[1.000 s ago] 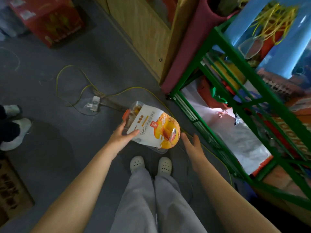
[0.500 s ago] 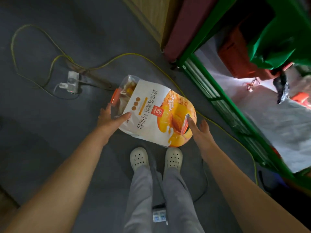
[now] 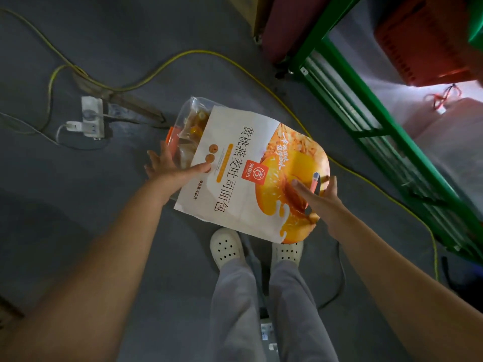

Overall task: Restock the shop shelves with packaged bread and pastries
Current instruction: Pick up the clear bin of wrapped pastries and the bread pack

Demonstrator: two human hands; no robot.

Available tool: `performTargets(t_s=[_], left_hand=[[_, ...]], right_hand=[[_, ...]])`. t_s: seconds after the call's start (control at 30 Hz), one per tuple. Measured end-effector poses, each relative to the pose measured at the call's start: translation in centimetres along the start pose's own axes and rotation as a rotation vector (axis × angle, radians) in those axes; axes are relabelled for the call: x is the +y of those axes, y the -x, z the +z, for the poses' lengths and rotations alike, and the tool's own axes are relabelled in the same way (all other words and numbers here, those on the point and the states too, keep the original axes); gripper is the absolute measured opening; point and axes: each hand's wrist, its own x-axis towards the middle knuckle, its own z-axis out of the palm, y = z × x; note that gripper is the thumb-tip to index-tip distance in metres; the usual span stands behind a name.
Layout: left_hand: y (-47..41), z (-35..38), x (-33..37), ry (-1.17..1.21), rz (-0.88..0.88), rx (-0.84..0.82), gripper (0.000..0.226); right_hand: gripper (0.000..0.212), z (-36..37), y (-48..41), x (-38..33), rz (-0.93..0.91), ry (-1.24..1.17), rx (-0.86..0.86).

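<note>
A large bag of sliced bread (image 3: 243, 173), white with an orange peach picture and a clear top end, is held level over the grey floor in front of me. My left hand (image 3: 170, 171) grips its left side, thumb on the printed face and fingers spread along the clear end. My right hand (image 3: 321, 202) holds the orange right end, thumb on top and fingers round the edge. The green metal shelf rack (image 3: 379, 131) stands to the right, apart from the bag.
A yellow cable (image 3: 209, 52) runs across the floor to a white power strip (image 3: 91, 117) on the left. On the rack's low shelf lie a red crate (image 3: 428, 43) and pale plastic bags (image 3: 444, 142). My white clogs (image 3: 227, 246) are below the bag.
My right hand has closed onto the bag's orange end, where before it hung beside it. The bag has come nearer and the view has tipped down toward the floor.
</note>
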Motion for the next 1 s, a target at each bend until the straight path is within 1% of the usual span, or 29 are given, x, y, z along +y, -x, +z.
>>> performTargets(t_s=[0.17,0.23,0.3,0.33,0.43,0.5,0.57,0.7,0.73,0.83,0.9,1.0], left_hand=[[-2.8,0.2,-0.8,-0.117,-0.021,-0.045,0.138],[-3.9,0.3,-1.3,-0.163,-0.012,-0.084,0.145],[-5.3,0.2,-1.8,-0.199,0.003,-0.139,0.157],[-6.0,0.1,-2.2,-0.215,0.005,-0.16,0.16],[-6.6,0.0,-2.2,-0.221,0.015,-0.195,0.157],[-6.4,0.0,-1.9,-0.187,0.019,-0.19,0.152],[-6.3,0.1,-1.8,-0.138,0.032,-0.181,0.148],[-6.5,0.1,-2.1,-0.031,0.068,-0.181,0.16],[-6.4,0.1,-2.2,-0.01,0.071,-0.163,0.16],[-6.3,0.3,-2.1,0.033,0.11,-0.096,0.148],[-6.1,0.4,-2.1,0.028,0.12,-0.081,0.145],[-6.2,0.5,-2.0,0.006,0.099,-0.09,0.148]], right_hand=[[0.126,2.0,-2.3,-0.3,0.055,-0.019,-0.019],[0.137,2.6,-2.7,-0.4,0.067,-0.034,-0.045],[0.158,2.9,-3.2,-0.1,0.065,-0.061,-0.068],[0.165,3.0,-3.7,0.2,0.067,-0.073,-0.077],[0.172,3.3,-4.4,0.5,0.064,-0.067,-0.083],[0.172,3.4,-4.3,0.4,0.058,-0.049,-0.074],[0.167,3.4,-4.3,0.3,0.052,-0.041,-0.067],[0.156,3.7,-4.6,0.5,0.04,-0.023,-0.018],[0.152,3.8,-4.7,0.6,0.034,-0.029,-0.006],[0.143,3.8,-5.0,0.9,0.016,-0.076,0.0],[0.146,3.7,-5.2,1.0,0.004,-0.094,-0.011],[0.154,3.6,-5.5,1.0,0.001,-0.076,-0.022]])
